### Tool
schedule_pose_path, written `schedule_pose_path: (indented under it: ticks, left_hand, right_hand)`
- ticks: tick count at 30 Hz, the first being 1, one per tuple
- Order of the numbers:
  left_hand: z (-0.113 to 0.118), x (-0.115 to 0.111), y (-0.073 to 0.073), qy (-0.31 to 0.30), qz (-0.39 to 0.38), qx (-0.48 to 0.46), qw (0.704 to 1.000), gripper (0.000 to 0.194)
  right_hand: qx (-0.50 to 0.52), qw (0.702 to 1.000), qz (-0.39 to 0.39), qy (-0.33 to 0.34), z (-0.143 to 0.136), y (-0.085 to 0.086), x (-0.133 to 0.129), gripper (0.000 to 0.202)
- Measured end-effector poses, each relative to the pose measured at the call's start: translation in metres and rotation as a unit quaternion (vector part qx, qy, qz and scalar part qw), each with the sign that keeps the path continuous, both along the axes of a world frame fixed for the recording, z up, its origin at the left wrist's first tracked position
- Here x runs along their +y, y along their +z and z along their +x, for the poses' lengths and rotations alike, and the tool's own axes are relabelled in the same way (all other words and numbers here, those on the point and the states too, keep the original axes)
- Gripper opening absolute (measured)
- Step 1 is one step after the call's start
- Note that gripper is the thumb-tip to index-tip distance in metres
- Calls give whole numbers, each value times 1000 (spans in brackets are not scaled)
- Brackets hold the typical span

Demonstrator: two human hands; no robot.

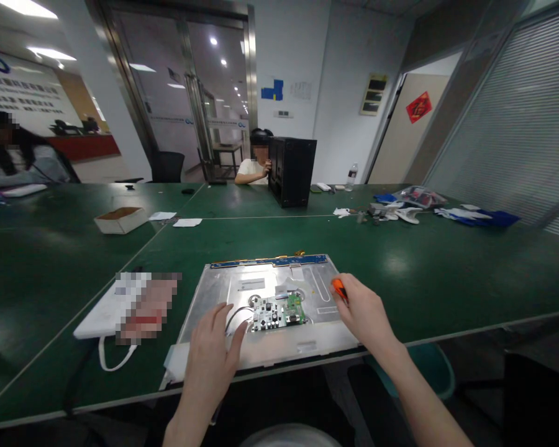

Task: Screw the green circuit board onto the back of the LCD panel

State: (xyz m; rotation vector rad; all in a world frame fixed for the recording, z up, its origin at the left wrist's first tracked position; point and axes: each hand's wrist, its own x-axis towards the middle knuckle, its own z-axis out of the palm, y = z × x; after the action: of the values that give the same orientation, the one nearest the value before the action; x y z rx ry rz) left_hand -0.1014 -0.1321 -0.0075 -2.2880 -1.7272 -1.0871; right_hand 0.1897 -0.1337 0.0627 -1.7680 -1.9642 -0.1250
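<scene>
A flat silver display panel [223,292] lies back side up near the table's front edge. A blue circuit strip [270,262] runs along its far edge. Fixed at its middle is a green-and-white circuit board [278,311], with a black cable [237,315] on its left. My left hand [214,341] rests over the panel's left part, fingers apart, close to the cable and holding nothing. At the panel's right edge, my right hand [361,307] is closed around what looks like an orange-handled screwdriver [340,288]; its shaft is hidden.
A white device [107,310] with a white cable lies to the left, partly blurred out. Farther back are an open box [121,220], a black computer case [293,171] with a person behind it, and loose parts [386,211]. Another person sits far left.
</scene>
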Motion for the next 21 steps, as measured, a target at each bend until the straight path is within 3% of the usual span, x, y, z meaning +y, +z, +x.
schedule_pose_path:
  ticks: [4, 9, 14, 21]
  left_hand:
    - [-24, 0, -13, 46, -49, 113, 991, 48]
    - [-28, -5, -10, 79, -109, 175, 975, 42]
    - [-23, -9, 0, 106, -157, 194, 962, 40]
    - [-24, -5, 5, 68, -171, 198, 963, 39]
  right_hand:
    - [-26, 997, -61, -41, -3, -39, 8, 14]
    - [-66, 991, -77, -89, -5, -63, 7, 18]
    - [-73, 987, -75, -119, -8, -75, 2, 21]
    - [-65, 984, -86, -139, -8, -73, 5, 21]
